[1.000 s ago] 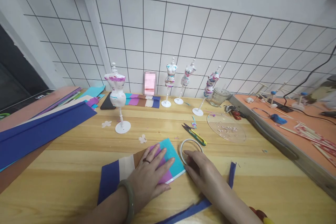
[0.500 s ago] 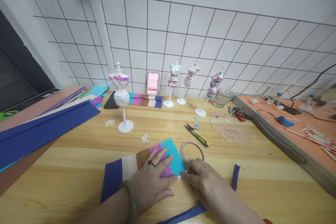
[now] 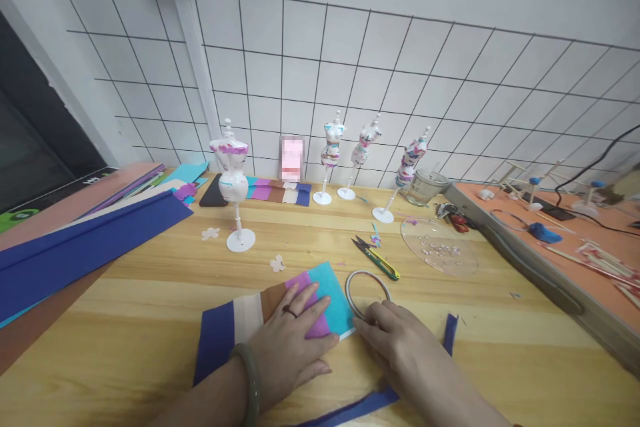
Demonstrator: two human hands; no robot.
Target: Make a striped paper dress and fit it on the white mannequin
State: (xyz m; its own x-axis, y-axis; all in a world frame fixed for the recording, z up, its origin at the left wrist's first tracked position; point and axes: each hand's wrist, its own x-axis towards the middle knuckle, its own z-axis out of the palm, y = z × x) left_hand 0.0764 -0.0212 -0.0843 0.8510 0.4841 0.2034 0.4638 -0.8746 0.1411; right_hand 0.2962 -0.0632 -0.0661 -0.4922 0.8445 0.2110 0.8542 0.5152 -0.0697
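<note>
A striped sheet of crepe-like paper in dark blue, cream, brown, purple and cyan lies on the table. My left hand is pressed flat on its middle with fingers spread. A narrow white strip runs along the near edge of the cyan end. Beside that corner, my right hand is closed, thumb and index together at the near side of a thin ring-shaped roll of tape. The hand hides part of the ring and whatever lies between the fingertips.
Thread snips lie beyond the ring. A dark blue paper strip and a small scrap are near my right arm. White mannequin stands line the back. Paper sheets are stacked left; a clear plate holds tiny pieces.
My right hand has shifted slightly away from the cyan corner, showing a little more of the white strip. My left hand stays on the paper.
</note>
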